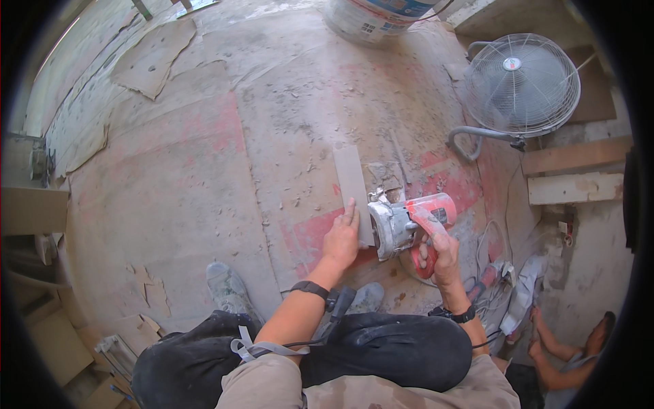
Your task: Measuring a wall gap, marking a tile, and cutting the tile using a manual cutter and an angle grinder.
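Observation:
My left hand [341,242] grips the lower part of a narrow grey tile strip [351,177], with fingers stretched along its left edge. The thumb is mostly hidden. On the strip's right side, my right hand [444,255] is wrapped round the handle of a red handheld tile cutter [434,210]. The cutter's dusty silver metal front [390,227] sits against or very close to the strip's lower right edge. Its blade cannot be made out. Dark bands circle both my wrists.
Dusty sheets with chips and red patches cover the floor [170,177]. A large fan [521,85] stands at the far right, and a white bucket [364,24] at the back. Cables [487,307] lie right of my knee. Another person [572,361] works at the lower right.

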Available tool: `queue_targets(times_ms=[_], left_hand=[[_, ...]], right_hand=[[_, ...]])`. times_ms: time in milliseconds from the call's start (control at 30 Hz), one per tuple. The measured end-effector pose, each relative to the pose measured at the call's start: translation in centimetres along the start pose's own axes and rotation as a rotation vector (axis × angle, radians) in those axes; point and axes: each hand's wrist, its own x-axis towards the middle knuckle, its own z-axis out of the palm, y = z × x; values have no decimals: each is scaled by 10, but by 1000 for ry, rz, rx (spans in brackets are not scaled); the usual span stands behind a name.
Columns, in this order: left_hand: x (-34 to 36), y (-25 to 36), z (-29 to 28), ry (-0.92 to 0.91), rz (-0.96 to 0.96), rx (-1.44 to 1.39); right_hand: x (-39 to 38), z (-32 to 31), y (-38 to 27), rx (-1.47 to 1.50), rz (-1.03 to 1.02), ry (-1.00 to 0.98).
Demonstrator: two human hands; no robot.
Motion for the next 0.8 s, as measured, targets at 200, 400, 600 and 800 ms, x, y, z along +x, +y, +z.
queue_targets(times_ms=[200, 400, 600, 800], left_hand=[[-1, 3, -4, -2, 5, -14], [0, 0, -1, -6, 7, 19], [0, 4, -6, -18, 0, -16], [-1, 1, -4, -9, -4, 6]], right_hand=[[6, -2, 2, 3, -26, -32], [2, -9, 5, 12, 24, -64], [0, -6, 6, 11, 12, -11], [-2, 4, -4, 16, -8, 3]])
